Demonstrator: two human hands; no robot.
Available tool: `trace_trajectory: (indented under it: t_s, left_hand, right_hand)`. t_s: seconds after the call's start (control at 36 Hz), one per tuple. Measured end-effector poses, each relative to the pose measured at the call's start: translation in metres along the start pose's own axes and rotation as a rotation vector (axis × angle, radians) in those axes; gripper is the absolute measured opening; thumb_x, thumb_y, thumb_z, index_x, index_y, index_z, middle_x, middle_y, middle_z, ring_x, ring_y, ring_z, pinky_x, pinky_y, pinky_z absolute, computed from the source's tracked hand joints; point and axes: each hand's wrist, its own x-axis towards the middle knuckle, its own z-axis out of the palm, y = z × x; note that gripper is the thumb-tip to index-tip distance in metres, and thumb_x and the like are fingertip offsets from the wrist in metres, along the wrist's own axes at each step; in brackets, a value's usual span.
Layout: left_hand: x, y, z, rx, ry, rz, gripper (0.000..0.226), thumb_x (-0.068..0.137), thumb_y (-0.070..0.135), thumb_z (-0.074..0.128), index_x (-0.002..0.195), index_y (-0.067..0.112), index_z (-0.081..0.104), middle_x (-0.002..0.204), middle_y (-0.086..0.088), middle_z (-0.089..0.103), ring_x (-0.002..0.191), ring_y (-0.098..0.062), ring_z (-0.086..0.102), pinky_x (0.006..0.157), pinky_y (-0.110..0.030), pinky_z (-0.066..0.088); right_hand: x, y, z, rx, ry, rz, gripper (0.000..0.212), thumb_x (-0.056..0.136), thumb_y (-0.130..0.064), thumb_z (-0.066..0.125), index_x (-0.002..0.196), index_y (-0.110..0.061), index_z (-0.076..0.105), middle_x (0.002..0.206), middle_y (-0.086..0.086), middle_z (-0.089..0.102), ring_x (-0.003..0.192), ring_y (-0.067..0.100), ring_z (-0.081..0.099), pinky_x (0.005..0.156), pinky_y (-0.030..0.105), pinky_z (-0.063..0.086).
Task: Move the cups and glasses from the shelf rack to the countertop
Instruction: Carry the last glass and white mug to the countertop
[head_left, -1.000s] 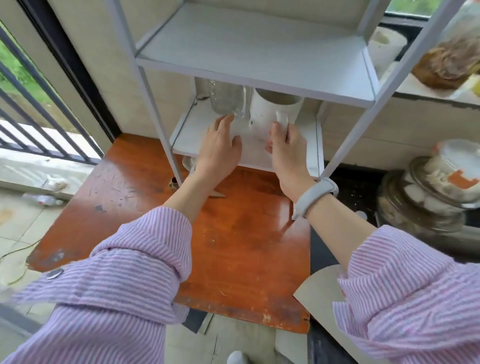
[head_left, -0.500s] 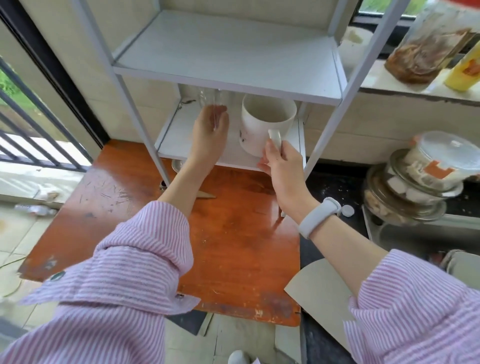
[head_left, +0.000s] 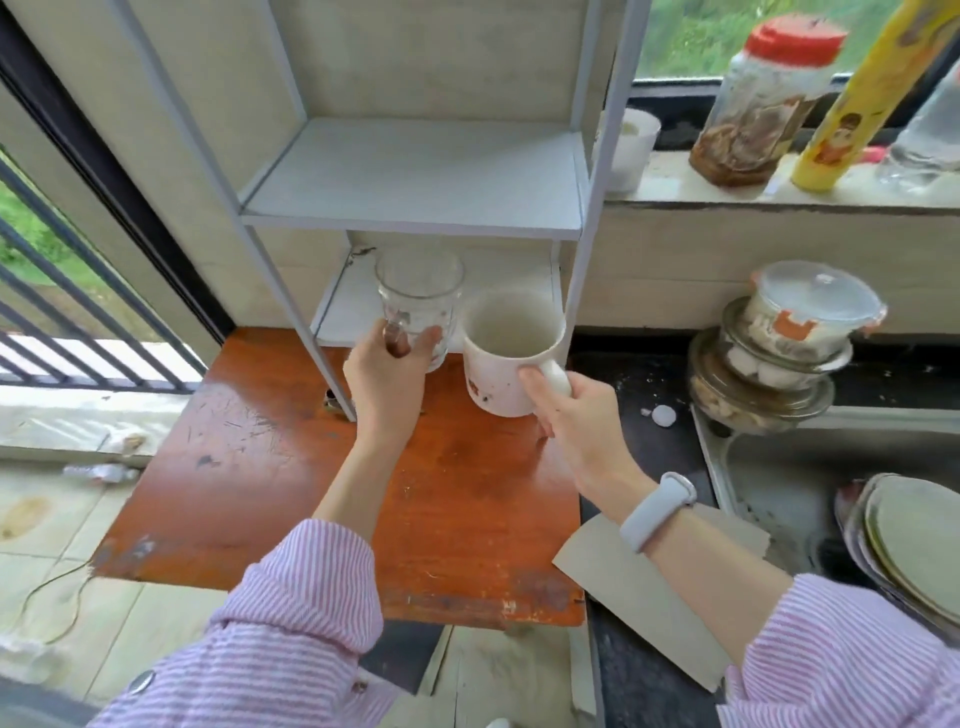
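My left hand (head_left: 388, 375) grips a clear glass mug (head_left: 420, 301) by its handle, holding it upright in front of the lower shelf of the white shelf rack (head_left: 415, 176). A white ceramic mug (head_left: 506, 348) with small red and dark marks hangs from my right hand (head_left: 569, 415), whose fingers curl around its handle. Both cups are lifted clear of the shelf, side by side above the orange-brown wooden tabletop (head_left: 363, 467). The rack's upper and lower shelves show nothing on them.
The dark countertop (head_left: 644, 374) lies to the right, with stacked lidded glass containers (head_left: 779, 353), a metal sink (head_left: 769, 467) and plates (head_left: 909, 545). A jar (head_left: 763, 98), a yellow bottle (head_left: 852, 98) and a white cup (head_left: 631, 148) stand on the window ledge. Cardboard (head_left: 649, 577) overhangs the counter edge.
Both hands closed on the cups' handles and drew them off the lower shelf toward me. The view tilted up, showing more of the rack and ledge.
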Motion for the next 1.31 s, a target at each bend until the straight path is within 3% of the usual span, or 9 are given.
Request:
trace_trajectory:
  t_s: [0.11,0.31,0.5,0.64,0.81,0.86,0.94,1.14,1.31]
  left_hand:
    - [-0.038,0.016,-0.009,0.001,-0.001,0.055,0.055,0.078,0.021,0.071,0.054,0.023,0.022,0.050,0.009,0.022,0.044,-0.006,0.028,0.051,-0.015,0.030]
    - [-0.126,0.061,0.006,-0.052,-0.126,0.159,0.054,0.079,0.019,0.071,0.055,0.022,0.023,0.051,0.010,0.023,0.046,-0.007,0.024,0.046,-0.015,0.027]
    - [-0.228,0.126,0.075,-0.143,-0.309,0.192,0.055,0.078,0.017,0.072,0.054,0.020,0.022,0.051,0.007,0.023,0.048,-0.008,0.022,0.047,-0.020,0.023]
    - [-0.311,0.191,0.150,-0.239,-0.464,0.235,0.057,0.076,0.015,0.074,0.054,0.022,0.022,0.047,0.011,0.023,0.046,-0.007,0.023,0.047,-0.019,0.023]
    - [-0.413,0.259,0.233,-0.369,-0.733,0.233,0.056,0.076,0.021,0.073,0.054,0.025,0.022,0.041,0.012,0.027,0.045,-0.006,0.022,0.044,-0.017,0.022]
    - [-0.449,0.282,0.261,-0.407,-0.826,0.244,0.056,0.076,0.021,0.073,0.053,0.025,0.022,0.042,0.012,0.028,0.046,-0.005,0.022,0.044,-0.017,0.022]
    - [-0.505,0.318,0.300,-0.428,-0.981,0.285,0.053,0.076,0.022,0.071,0.053,0.023,0.023,0.049,0.011,0.025,0.049,-0.007,0.021,0.047,-0.022,0.022]
    - [-0.635,0.392,0.381,-0.575,-1.411,0.311,0.053,0.078,0.021,0.069,0.050,0.027,0.024,0.046,0.012,0.024,0.051,-0.011,0.021,0.053,-0.032,0.021]
    - [-0.759,0.458,0.442,-0.625,-1.699,0.374,0.051,0.077,0.019,0.069,0.048,0.029,0.029,0.044,0.013,0.031,0.049,-0.006,0.027,0.050,-0.022,0.028]
  right_hand:
    - [-0.034,0.006,-0.031,0.013,0.033,0.008,0.040,0.082,-0.027,0.065,0.044,-0.030,0.052,0.036,-0.012,0.044,0.037,0.004,0.040,0.041,0.017,0.034]
    - [-0.098,0.014,-0.121,0.033,0.113,0.004,0.036,0.080,-0.029,0.067,0.050,-0.022,0.050,0.039,-0.010,0.044,0.041,0.007,0.038,0.042,0.017,0.031]
    - [-0.167,0.014,-0.252,-0.005,0.326,-0.008,0.043,0.080,-0.024,0.068,0.045,-0.022,0.042,0.036,-0.010,0.036,0.039,0.007,0.030,0.043,0.024,0.025]
    - [-0.233,0.017,-0.361,-0.066,0.495,0.015,0.052,0.080,-0.029,0.068,0.040,-0.024,0.036,0.039,-0.013,0.031,0.041,0.009,0.028,0.041,0.021,0.023]
    - [-0.314,0.018,-0.475,-0.083,0.746,0.040,0.034,0.082,-0.023,0.064,0.057,-0.009,0.046,0.054,0.009,0.034,0.053,0.018,0.030,0.052,0.033,0.024]
    - [-0.343,0.018,-0.512,-0.095,0.830,0.059,0.034,0.083,-0.022,0.062,0.057,-0.009,0.044,0.052,0.008,0.034,0.052,0.018,0.031,0.053,0.034,0.024]
    - [-0.389,0.015,-0.562,-0.107,1.001,0.081,0.038,0.082,-0.021,0.062,0.053,-0.015,0.040,0.044,-0.008,0.034,0.045,0.009,0.030,0.045,0.022,0.025]
    - [-0.488,0.019,-0.655,-0.077,1.352,0.160,0.026,0.084,-0.023,0.060,0.066,-0.008,0.049,0.058,0.008,0.039,0.057,0.019,0.034,0.056,0.034,0.028]
    - [-0.564,0.029,-0.738,-0.112,1.651,0.237,0.033,0.085,-0.021,0.058,0.056,-0.013,0.044,0.049,0.000,0.037,0.051,0.015,0.035,0.051,0.028,0.034]
